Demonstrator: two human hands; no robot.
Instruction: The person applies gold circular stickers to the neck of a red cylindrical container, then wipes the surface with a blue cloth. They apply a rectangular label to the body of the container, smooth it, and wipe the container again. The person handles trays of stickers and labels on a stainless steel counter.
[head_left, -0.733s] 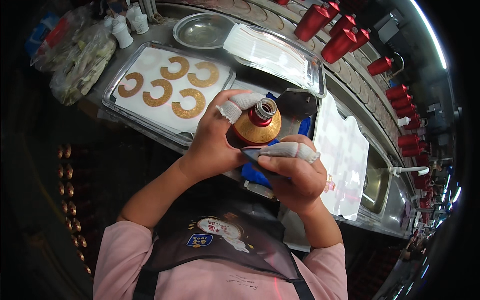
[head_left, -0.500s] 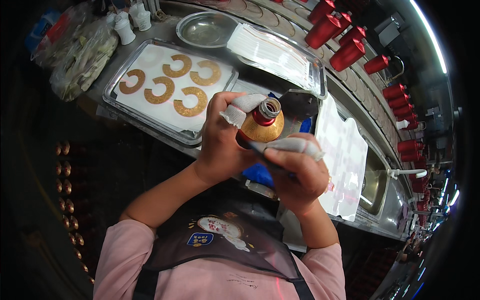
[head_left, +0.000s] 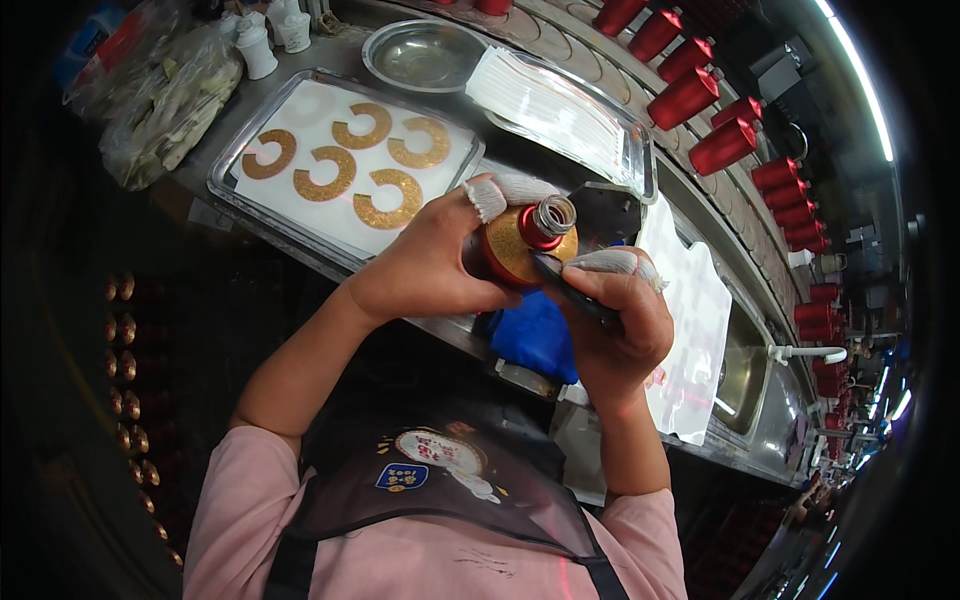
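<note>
A red bottle (head_left: 494,264) with a gold-patterned shoulder and a threaded glass neck is held tilted in my left hand (head_left: 420,265), fingers behind it and thumb along its near side. White fabric covers a finger on each hand. My right hand (head_left: 628,325) is closed on a dark flat scraper (head_left: 575,290), whose tip meets the gold shoulder just below the neck. Left of the bottle, several gold C-shaped decals (head_left: 388,203) lie on white paper in a metal tray (head_left: 222,172).
A metal bowl (head_left: 425,52) and a tray of stacked white sheets (head_left: 545,100) stand at the back. Red bottles (head_left: 686,98) line a curved conveyor. At right lie white backing sheets (head_left: 690,310) beside a sink (head_left: 748,375). Blue cloth (head_left: 530,340) lies below my hands.
The bottle and both hands have shifted slightly right, and the scraper's tip is now against the gold shoulder near the neck. More blue cloth shows. Red bottles on the conveyor have moved along.
</note>
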